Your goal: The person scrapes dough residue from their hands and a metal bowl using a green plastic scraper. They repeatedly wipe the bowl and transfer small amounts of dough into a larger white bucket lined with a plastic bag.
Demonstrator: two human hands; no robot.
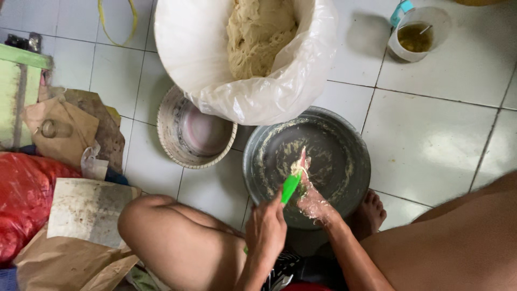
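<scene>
My left hand (265, 226) grips a green-handled scraper (291, 186) whose tip reaches into a round grey metal basin (355, 161) smeared with pale dough. My right hand (311, 200), coated in sticky dough, is inside the basin, its fingers meeting the scraper tip at a small lump of dough (298, 168). Behind the basin stands a large tub lined with a clear plastic bag (280, 86) and holding a big mass of beige dough (258, 35). I sit on the tiled floor with my knees on either side of the basin.
A small woven-rim bowl (171, 134) lies left of the basin. A white cup of brownish liquid (417, 35) stands at the back right. Brown paper bags (64, 129), a red plastic bag (24, 199) and a dirty board (86, 210) crowd the left side.
</scene>
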